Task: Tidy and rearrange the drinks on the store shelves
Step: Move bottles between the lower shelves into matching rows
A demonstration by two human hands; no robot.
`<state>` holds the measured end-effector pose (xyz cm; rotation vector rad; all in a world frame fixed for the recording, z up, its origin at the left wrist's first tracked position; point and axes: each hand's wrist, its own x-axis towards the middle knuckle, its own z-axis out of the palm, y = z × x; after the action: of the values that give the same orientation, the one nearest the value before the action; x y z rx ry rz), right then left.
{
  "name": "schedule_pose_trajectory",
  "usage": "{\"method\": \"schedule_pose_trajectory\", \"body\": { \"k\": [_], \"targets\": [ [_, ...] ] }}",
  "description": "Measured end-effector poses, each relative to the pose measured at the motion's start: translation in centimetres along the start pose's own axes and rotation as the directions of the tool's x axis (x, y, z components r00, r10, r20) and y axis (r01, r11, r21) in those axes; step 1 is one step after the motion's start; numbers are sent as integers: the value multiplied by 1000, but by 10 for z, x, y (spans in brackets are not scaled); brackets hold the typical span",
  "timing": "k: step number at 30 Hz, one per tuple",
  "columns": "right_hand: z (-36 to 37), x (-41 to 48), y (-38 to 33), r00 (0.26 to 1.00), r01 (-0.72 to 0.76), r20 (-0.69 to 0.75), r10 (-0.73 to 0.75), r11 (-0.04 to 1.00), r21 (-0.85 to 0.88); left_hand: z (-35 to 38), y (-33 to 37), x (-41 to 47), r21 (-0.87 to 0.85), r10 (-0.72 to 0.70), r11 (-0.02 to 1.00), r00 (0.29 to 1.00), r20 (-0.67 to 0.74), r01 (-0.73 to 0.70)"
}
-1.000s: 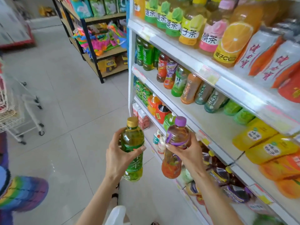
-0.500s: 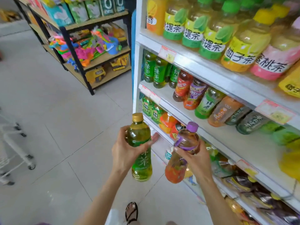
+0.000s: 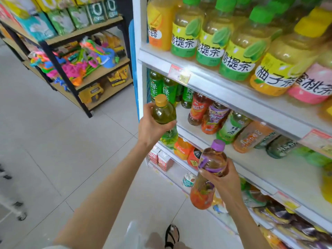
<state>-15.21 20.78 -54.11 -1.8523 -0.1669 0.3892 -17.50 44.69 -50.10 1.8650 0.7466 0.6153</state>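
Hands both loaded: left hand [image 3: 152, 128] wraps a near-upright green tea bottle [image 3: 164, 113], the nearer one, just short of the matching green tea row [image 3: 162, 88] up ahead, while right hand [image 3: 224, 182] grips the purple-capped bottle [image 3: 212, 159] lower, beside the shelf [image 3: 255, 162] edge.

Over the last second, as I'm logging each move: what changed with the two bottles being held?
The left hand has lifted its gold-capped green tea bottle up toward the shelf, beside the green tea row. The right hand and its purple-capped bottle now sit lower, no longer level with it. Nothing was picked up or let go; both hands still grip their bottles.
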Motion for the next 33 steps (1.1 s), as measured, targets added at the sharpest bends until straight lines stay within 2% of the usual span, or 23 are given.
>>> {"method": "schedule_pose_trajectory", "body": {
  "k": [3,5,14,20,24,30,33],
  "targets": [
    [-1,6,0,1000,1,-25,0,999,37,19,2,35,132,113,984,993,28,-116],
    [-3,6,-1,998,-3,-56,5,1000,23,33,0,53,163,138,976,990,35,-142],
    [5,-10,12,964,-71,-255,75,997,23,79,-15,107,21,199,979,977,77,-201],
    [28,-26,13,920,-124,-366,140,990,67,93,-19,134,175,221,954,964,148,-246],
    [42,-34,14,893,-142,-418,165,986,86,96,-19,136,193,277,932,947,160,-305],
    [59,-40,9,860,-147,-472,195,980,137,104,-20,133,201,312,924,946,88,-324],
    [62,-37,2,861,-133,-476,181,982,133,102,-25,122,81,263,960,963,50,-267]
  ]
}}
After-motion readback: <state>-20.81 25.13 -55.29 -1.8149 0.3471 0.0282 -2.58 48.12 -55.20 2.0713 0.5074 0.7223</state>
